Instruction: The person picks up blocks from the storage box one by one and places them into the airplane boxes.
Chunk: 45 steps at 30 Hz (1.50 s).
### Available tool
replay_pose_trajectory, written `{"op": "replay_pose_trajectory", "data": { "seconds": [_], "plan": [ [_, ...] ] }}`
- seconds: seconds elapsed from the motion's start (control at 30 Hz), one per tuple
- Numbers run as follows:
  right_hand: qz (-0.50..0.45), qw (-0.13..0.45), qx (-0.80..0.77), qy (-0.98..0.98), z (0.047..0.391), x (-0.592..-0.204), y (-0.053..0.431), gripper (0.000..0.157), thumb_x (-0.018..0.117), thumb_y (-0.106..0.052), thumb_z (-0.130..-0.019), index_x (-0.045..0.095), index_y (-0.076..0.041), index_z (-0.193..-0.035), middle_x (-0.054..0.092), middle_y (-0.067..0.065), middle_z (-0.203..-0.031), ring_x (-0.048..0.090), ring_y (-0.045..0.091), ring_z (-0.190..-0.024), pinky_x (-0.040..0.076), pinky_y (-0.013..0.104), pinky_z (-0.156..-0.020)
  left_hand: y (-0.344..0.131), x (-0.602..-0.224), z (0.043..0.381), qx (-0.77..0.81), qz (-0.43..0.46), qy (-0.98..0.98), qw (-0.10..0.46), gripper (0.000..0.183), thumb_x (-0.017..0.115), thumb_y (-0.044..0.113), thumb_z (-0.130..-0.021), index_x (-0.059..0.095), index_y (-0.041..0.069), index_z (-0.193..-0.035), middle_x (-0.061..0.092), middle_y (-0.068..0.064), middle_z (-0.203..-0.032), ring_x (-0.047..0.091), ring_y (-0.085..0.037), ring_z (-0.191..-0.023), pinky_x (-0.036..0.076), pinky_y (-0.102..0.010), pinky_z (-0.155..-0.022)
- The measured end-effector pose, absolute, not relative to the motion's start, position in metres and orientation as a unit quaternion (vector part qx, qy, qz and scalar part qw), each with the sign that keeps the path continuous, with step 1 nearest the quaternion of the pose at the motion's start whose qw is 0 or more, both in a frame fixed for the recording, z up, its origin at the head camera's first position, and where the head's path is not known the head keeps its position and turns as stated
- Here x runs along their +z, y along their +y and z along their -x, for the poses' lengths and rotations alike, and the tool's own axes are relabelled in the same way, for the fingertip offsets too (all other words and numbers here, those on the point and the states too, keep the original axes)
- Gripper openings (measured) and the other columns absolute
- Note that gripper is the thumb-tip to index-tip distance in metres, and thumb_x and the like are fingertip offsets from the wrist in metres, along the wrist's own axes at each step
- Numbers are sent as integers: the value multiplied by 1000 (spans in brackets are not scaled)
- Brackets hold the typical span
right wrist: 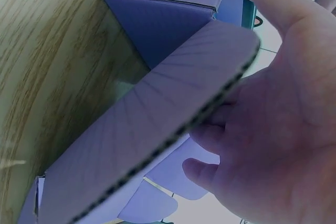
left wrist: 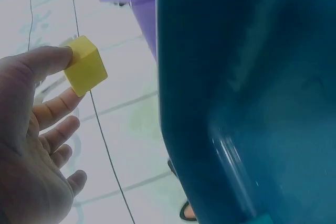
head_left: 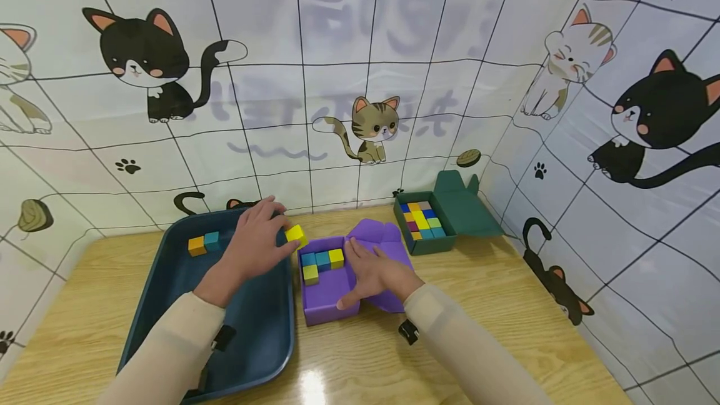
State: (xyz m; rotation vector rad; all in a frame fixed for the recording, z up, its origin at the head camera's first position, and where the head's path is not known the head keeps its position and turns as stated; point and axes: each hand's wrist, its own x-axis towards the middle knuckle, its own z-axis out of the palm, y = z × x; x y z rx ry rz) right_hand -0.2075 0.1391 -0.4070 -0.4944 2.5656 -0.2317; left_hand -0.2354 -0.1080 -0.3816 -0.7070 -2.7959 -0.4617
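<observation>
My left hand [head_left: 244,245] is above the right edge of the dark blue tray [head_left: 255,336] and pinches a yellow cube [head_left: 296,236] between thumb and fingertip. The same yellow cube [left wrist: 86,69] shows clear of everything but the fingers in the left wrist view. Close to it stands an open purple box [head_left: 332,315], with several blue and yellow cubes [head_left: 322,260] along its far and left walls. Spread over that box's right wall and its folded-back lid [head_left: 388,249] lies my right hand [head_left: 378,272], its fingers fairly straight. A lid flap [right wrist: 157,93] hides part of its fingers in the right wrist view.
An orange cube [head_left: 196,246] and a blue cube [head_left: 212,241] sit at the tray's far end. Behind the purple box, to the right, is a green box [head_left: 434,245] filled with coloured cubes, lid open. A cat-patterned wall covering [head_left: 343,180] borders the wooden table [head_left: 478,286].
</observation>
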Motion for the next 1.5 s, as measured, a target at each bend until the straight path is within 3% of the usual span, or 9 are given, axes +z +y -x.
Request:
{"op": "replay_pose_trajectory", "data": {
  "seconds": [0.4,0.97,1.1,1.33,1.5],
  "plan": [
    [190,254,-71,946,211,-406,141,125,66,-67,-64,-6,-9,-147,-5,9,-155,0,17,-144,5,47,-116,-69,-404,234,-109,270,-954,71,34,70,44,-75,68,15,-93,52,-7,-123,28,-29,-136,22,-53,-110],
    [200,262,-57,943,212,-404,140,123,64,-69,-65,-6,-10,-147,-6,8,-155,-1,16,-144,6,48,-116,-52,-427,237,-84,278,-957,8,36,71,49,-72,70,17,-90,55,-4,-117,28,-27,-136,20,-49,-112],
    [200,262,-56,942,212,-404,139,123,64,-68,-65,-6,-9,-147,-6,9,-155,-1,16,-144,6,48,-116,-51,-429,238,-77,281,-957,10,36,71,49,-72,71,17,-90,54,-3,-119,27,-26,-137,21,-48,-112],
    [197,261,-56,943,212,-404,139,124,65,-69,-64,-7,-10,-147,-6,8,-155,-2,16,-144,4,47,-116,-48,-435,239,4,296,-953,56,34,72,49,-71,71,15,-76,54,-2,-112,34,-26,-131,24,-48,-110],
    [200,256,-53,944,212,-406,139,125,65,-69,-64,-5,-9,-147,-5,9,-155,-1,17,-144,5,48,-116,-45,-441,239,52,309,-947,73,41,71,53,-70,72,13,-80,52,-4,-120,30,-25,-133,20,-48,-113]
  ]
}}
